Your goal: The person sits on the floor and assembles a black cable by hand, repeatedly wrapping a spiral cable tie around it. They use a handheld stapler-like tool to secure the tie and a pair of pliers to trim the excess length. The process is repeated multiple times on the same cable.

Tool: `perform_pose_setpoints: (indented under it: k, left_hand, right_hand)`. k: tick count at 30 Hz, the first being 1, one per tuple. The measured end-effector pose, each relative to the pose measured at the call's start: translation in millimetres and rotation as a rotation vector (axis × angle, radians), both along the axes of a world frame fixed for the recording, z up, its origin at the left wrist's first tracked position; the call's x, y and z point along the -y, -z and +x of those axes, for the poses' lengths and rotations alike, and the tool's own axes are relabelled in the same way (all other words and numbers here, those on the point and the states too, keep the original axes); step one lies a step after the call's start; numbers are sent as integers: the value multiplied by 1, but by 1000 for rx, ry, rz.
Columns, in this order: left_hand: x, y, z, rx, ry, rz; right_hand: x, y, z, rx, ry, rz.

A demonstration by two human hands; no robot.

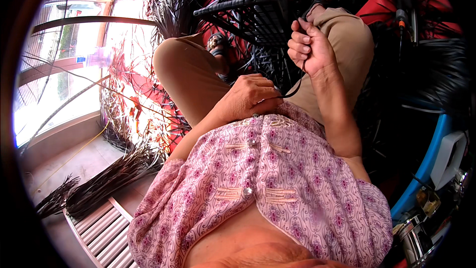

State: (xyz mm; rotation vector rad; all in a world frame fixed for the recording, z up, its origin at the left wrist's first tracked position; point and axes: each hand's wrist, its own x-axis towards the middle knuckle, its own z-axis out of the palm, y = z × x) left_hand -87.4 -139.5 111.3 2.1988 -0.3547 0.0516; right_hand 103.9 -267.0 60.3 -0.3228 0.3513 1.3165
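Observation:
A thin black strip (296,91) runs in a curve between my two hands over my lap. My left hand (255,94) rests against my waist, its fingers curled round one end of the strip. Raised over my right thigh, my right hand (312,47) is closed with thumb and forefinger pinched, and the strip comes out below its fingers. In front of my knees stands a black woven frame (238,6), like a piece of wicker furniture or a basket. Its lower part is lost among dark strips.
Loose black strips (171,7) lie around my feet on red material. A bundle of strips (114,181) lies at left by a slatted grate (104,233). At right are a power tool (400,12) with an orange band, a blue tub (430,161) and a white plastic handle (448,156).

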Motion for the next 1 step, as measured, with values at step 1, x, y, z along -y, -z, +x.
perform_pose_setpoints:
  k: [1]
  left_hand:
    - [0, 1, -1, 4, 25, -12]
  right_hand:
    - [0, 10, 0, -29, -34, 10]
